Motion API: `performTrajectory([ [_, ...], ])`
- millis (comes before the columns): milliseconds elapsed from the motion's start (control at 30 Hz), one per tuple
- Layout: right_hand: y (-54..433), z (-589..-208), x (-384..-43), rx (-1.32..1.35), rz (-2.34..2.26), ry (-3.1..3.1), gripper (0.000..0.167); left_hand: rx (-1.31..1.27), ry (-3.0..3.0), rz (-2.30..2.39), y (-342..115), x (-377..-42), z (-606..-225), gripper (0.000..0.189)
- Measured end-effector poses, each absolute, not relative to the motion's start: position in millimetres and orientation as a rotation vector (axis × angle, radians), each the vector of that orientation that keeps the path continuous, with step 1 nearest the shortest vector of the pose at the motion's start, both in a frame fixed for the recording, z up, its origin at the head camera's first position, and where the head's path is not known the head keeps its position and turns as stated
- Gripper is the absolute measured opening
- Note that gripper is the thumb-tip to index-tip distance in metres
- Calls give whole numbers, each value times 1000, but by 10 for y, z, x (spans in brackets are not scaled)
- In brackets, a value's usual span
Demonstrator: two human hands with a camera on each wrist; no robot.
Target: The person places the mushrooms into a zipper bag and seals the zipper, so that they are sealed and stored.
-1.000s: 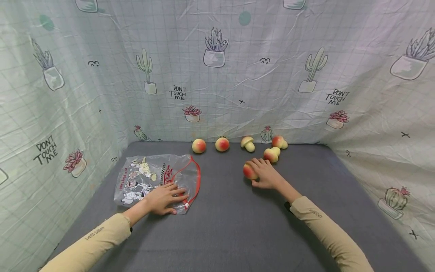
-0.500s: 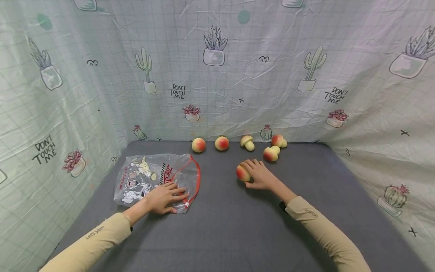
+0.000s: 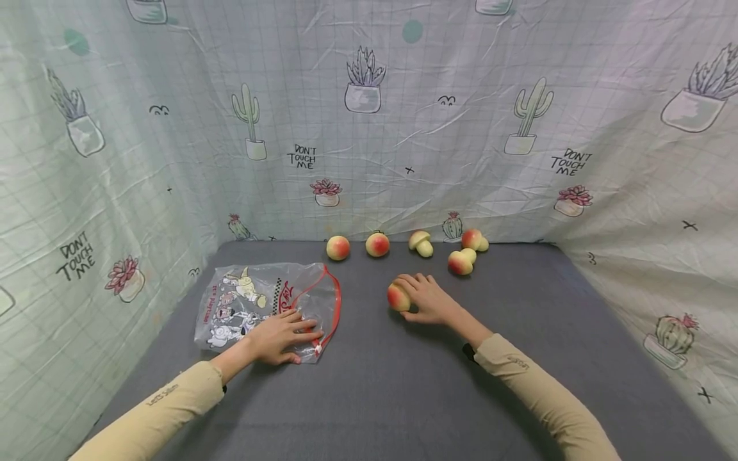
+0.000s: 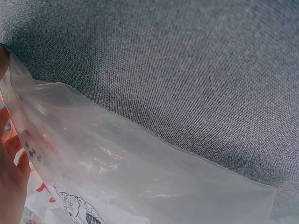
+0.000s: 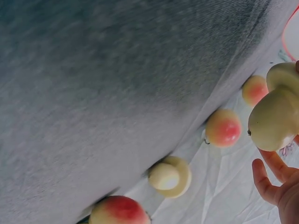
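Note:
My left hand (image 3: 281, 338) lies spread on a clear plastic zip bag (image 3: 242, 294) with cartoon prints, near its red-edged opening and white slider. In the left wrist view, fingers (image 4: 14, 154) show at the left against the bag (image 4: 117, 144). My right hand (image 3: 429, 299) grips a red-and-yellow mushroom (image 3: 399, 297) by its right side, to the right of the bag. Close up in the right wrist view, this mushroom (image 5: 275, 116) shows its pale rounded stem, with fingers (image 5: 273, 172) just below it.
Along the back stand two round red-and-yellow fruits (image 3: 337, 248) and a paler mushroom (image 3: 421, 244). Two red-capped mushrooms (image 3: 461, 261) sit farther right. A printed curtain (image 3: 369, 141) closes off the back and sides of the dark table (image 3: 357, 397).
My right hand has carried the mushroom leftward, toward the bag, away from the other mushrooms. The left hand and the bag have stayed in place.

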State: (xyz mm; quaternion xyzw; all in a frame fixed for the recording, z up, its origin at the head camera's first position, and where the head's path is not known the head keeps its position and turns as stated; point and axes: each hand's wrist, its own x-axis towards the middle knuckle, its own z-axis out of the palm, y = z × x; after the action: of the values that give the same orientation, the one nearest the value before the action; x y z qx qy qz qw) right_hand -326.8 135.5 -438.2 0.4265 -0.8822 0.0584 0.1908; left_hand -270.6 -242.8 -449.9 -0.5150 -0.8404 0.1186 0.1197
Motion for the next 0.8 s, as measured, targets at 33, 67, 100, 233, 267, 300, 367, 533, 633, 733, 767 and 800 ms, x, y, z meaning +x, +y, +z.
performTrajectory([
  [33,1341,-4378,-3265,1202,170,-2471,65,-1505,-2457,346,-2426,-2707,-4498,61],
  [67,1327,-4377,-3264,1207,178,-2464,65,-1507,-2456,345,-2425,-2707,-4497,61],
  [100,1315,-4376,-3263,1207,174,-2457,65,-1508,-2454,346,-2423,-2708,-4496,61],
  [233,1270,-4387,-3266,1215,182,-2437,64,-1513,-2448,350,-2419,-2708,-4489,61],
  [267,1261,-4392,-3268,1214,178,-2441,64,-1512,-2446,354,-2417,-2708,-4488,61],
  [300,1251,-4395,-3269,1211,169,-2445,64,-1512,-2445,358,-2416,-2709,-4488,62],
  [367,1232,-4399,-3269,1206,157,-2457,64,-1507,-2447,370,-2412,-2709,-4483,61],
  [533,1164,-4397,-3252,1190,156,-2489,62,-1491,-2466,411,-2405,-2708,-4484,60],
  [633,1109,-4398,-3237,1178,159,-2497,62,-1486,-2481,422,-2402,-2700,-4480,60],
  [733,1047,-4410,-3229,1158,148,-2501,62,-1486,-2499,425,-2396,-2689,-4469,60],
  [767,1026,-4414,-3226,1152,141,-2499,61,-1486,-2503,427,-2396,-2686,-4467,60],
  [800,1005,-4417,-3223,1148,138,-2499,61,-1487,-2506,428,-2394,-2684,-4466,60],
])
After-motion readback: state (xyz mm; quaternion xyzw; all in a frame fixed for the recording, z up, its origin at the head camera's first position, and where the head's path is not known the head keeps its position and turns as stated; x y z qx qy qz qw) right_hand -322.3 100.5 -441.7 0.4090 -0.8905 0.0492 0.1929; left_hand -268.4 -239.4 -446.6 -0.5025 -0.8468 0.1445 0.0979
